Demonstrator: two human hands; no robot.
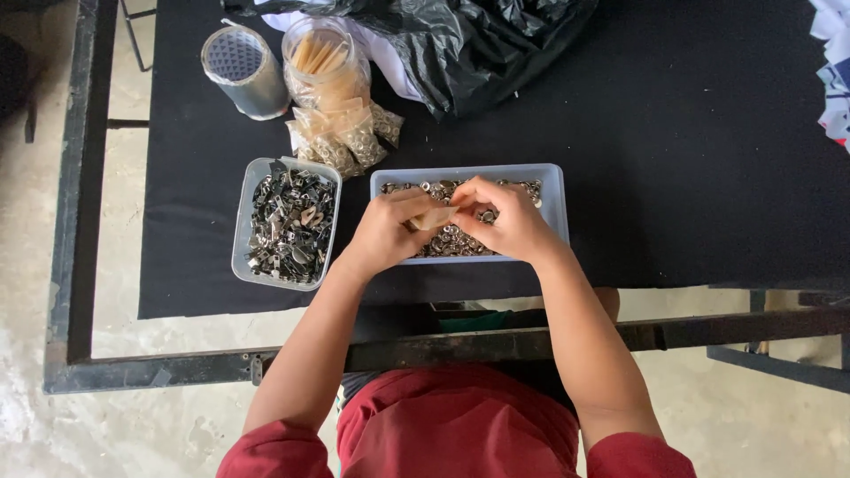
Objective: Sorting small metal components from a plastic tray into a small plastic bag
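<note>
Black cloth (673,177) covered the table, much bare to the right of the pale tray of small rings (553,208). Over that tray, left hand (387,232) and right hand (509,221) pinched shut on a small tan packet (434,218). Just left stood a tub of metal sliders (288,223); beyond, filled packets (341,142), jar (323,62), tape roll (243,71), black bag (478,44).
</note>
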